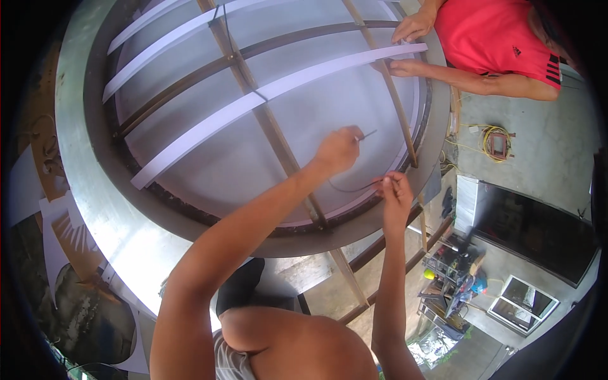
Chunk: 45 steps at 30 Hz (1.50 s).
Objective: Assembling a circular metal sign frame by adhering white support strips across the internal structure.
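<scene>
Both of my hands are raised over a large round frame [88, 120] with a grey metal rim. My left hand [340, 151] is closed with a short dark tip poking out beyond the fingers. To its right and nearer me, my right hand [396, 191] pinches a thin dark wire-like strip [350, 190]. That strip curves away toward my left forearm; I cannot tell whether both hands hold the same piece. Wooden battens [273, 134] and pale curved strips [190, 144] cross the frame. Dark ties wrap some crossings.
Across the frame a co-worker in a red shirt [484, 41] has both hands at the end of a pale strip. On the right lie a coiled yellow cable [496, 140] and a cluttered rack [451, 272]. Cut sheets [73, 244] are at the left.
</scene>
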Each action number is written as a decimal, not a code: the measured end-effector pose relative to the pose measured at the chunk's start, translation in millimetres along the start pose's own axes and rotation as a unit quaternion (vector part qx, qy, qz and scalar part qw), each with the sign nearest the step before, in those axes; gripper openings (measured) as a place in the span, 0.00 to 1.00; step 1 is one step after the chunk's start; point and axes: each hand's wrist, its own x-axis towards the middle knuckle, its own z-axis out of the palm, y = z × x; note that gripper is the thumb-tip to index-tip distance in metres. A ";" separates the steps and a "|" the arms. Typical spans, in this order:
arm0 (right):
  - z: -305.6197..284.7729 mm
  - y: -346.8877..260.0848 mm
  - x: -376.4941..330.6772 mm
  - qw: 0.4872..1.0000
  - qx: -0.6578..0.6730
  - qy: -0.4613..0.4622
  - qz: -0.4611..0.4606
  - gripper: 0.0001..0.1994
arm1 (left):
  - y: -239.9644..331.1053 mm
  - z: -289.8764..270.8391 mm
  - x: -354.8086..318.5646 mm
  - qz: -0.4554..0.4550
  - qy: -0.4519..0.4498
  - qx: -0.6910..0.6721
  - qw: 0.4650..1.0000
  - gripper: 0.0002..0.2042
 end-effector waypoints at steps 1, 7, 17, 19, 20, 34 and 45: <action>-0.4 -5.8 15.3 0.999 0.038 0.005 -0.007 0.09 | 0.8 4.2 12.0 -0.034 0.014 -0.033 0.999 0.12; 12.4 -43.2 113.2 0.996 0.075 0.010 -0.042 0.08 | -6.8 12.7 84.7 -0.213 0.113 -0.295 0.924 0.12; 29.5 -34.5 221.0 0.991 0.066 -0.064 -0.097 0.08 | -43.3 18.8 168.5 -0.157 0.177 -0.405 0.883 0.16; 27.8 -28.7 226.3 0.990 0.031 -0.087 -0.102 0.09 | -46.5 17.0 168.9 -0.156 0.166 -0.383 0.895 0.16; 27.0 -26.7 227.3 0.990 0.026 -0.087 -0.104 0.09 | -46.1 16.5 167.2 -0.156 0.154 -0.365 0.905 0.16; -75.4 -125.8 199.7 0.938 0.159 0.114 -0.287 0.13 | 136.2 -91.6 121.5 0.122 0.191 -0.229 0.947 0.05; -33.4 -1.5 339.9 0.989 -0.047 -0.136 0.030 0.05 | 101.4 -131.3 143.5 0.386 0.497 0.376 0.681 0.13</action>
